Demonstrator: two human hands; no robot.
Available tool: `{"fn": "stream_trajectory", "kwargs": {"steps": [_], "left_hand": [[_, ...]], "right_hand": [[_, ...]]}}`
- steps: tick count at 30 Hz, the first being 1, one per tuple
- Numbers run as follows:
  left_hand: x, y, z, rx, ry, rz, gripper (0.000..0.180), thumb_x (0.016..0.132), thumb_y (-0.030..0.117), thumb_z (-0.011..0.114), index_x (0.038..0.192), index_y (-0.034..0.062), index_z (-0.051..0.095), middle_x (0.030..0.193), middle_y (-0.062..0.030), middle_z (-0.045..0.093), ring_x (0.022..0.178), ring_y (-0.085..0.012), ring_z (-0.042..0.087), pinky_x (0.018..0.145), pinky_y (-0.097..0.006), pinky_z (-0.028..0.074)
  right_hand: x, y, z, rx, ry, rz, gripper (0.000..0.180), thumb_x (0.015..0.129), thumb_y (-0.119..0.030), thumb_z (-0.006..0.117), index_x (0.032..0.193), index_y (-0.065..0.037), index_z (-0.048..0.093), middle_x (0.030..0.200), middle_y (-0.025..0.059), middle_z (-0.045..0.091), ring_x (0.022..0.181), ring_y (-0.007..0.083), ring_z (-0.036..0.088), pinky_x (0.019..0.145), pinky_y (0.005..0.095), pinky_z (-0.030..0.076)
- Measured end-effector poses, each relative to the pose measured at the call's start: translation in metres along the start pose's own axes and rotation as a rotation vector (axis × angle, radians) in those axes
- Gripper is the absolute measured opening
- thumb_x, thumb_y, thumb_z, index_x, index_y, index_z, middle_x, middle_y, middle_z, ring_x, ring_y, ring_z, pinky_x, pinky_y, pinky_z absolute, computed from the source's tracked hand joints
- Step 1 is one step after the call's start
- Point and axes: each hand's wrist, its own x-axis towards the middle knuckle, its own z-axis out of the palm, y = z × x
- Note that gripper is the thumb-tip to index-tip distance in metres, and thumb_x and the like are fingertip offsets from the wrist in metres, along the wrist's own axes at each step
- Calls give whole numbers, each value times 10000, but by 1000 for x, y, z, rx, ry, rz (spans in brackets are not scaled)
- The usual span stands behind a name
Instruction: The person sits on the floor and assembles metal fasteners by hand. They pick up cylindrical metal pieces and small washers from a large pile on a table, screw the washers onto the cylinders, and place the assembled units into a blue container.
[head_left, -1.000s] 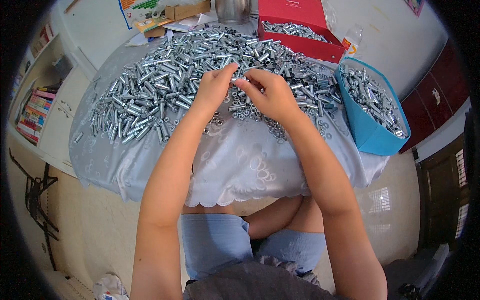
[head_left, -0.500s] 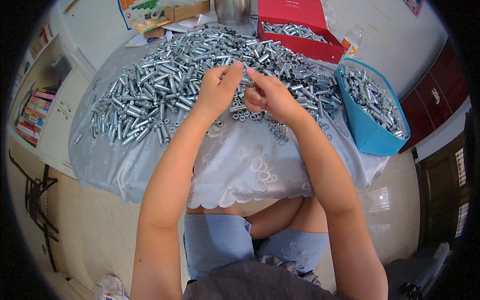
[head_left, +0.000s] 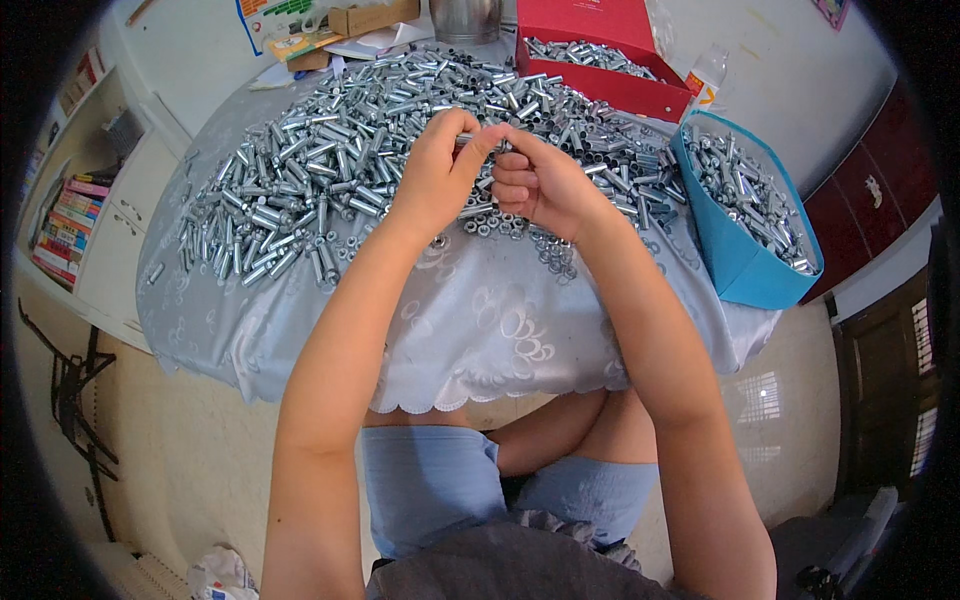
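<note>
My left hand (head_left: pixel 440 170) and my right hand (head_left: pixel 545 185) meet at their fingertips above the near side of a big heap of silvery metal sleeve anchors (head_left: pixel 320 165). Both are closed. The left thumb and forefinger pinch together, with a glint of metal behind the thumb. On the right, thumb and forefinger press against the left fingertips while the other fingers curl into the palm. Whatever small part sits between them is mostly hidden. Loose metal nuts (head_left: pixel 484 226) and a cluster of washer-like rings (head_left: pixel 556 262) lie on the cloth just below my hands.
A blue fabric bin (head_left: pixel 745 285) full of anchors stands at the table's right edge. Behind it are a clear bottle (head_left: pixel 706 78) and a red box (head_left: pixel 610 92) holding more metal parts. A metal pot (head_left: pixel 465 22) and cardboard pieces (head_left: pixel 375 18) sit at the back. A patterned silvery tablecloth (head_left: pixel 470 330) hangs toward my lap.
My fingertips have drawn together. The left hand's forefinger has bent higher, and the right hand has turned so that its curled fingers show more.
</note>
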Motion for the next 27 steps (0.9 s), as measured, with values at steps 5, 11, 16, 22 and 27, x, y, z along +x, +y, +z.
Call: {"fn": "stream_trajectory", "kwargs": {"steps": [5, 11, 16, 22, 27], "left_hand": [[1, -5, 7, -78, 116, 52, 280, 842, 272, 560, 781, 4, 505, 665, -38, 491, 598, -140, 444, 559, -259, 375], [6, -9, -7, -94, 109, -287, 375, 854, 337, 533, 690, 1, 553, 557, 4, 466, 529, -76, 411, 507, -234, 347], [8, -6, -14, -319, -44, -806, 493, 739, 523, 585, 528, 87, 488, 487, 27, 407, 430, -79, 361, 406, -243, 274], [8, -2, -12, -357, -26, -870, 500, 757, 509, 568, 495, 103, 443, 479, 35, 383, 418, -78, 334, 396, -256, 250], [2, -17, -2, -172, 109, -481, 539, 820, 416, 523, 449, 38, 424, 442, 16, 373, 451, -77, 318, 436, -289, 262]], "right_hand": [[5, 4, 3, -96, 149, -148, 373, 888, -372, 451, 636, -99, 425, 536, -34, 345, 511, 92, 358, 492, 232, 319], [10, 21, 2, -803, 335, -668, 270, 850, -273, 547, 822, -6, 564, 616, 13, 479, 601, 108, 462, 559, 263, 397], [-1, 13, 10, -1251, 306, -949, 220, 774, -112, 592, 975, -25, 569, 781, 103, 539, 690, 234, 538, 628, 311, 443], [-6, 13, 12, -1282, 303, -812, 181, 800, -155, 567, 927, -26, 558, 740, 123, 559, 673, 258, 559, 614, 340, 443], [-11, 10, 15, -1308, 250, -683, 221, 854, -230, 481, 871, -12, 514, 751, 186, 565, 718, 361, 552, 621, 401, 427]]}}
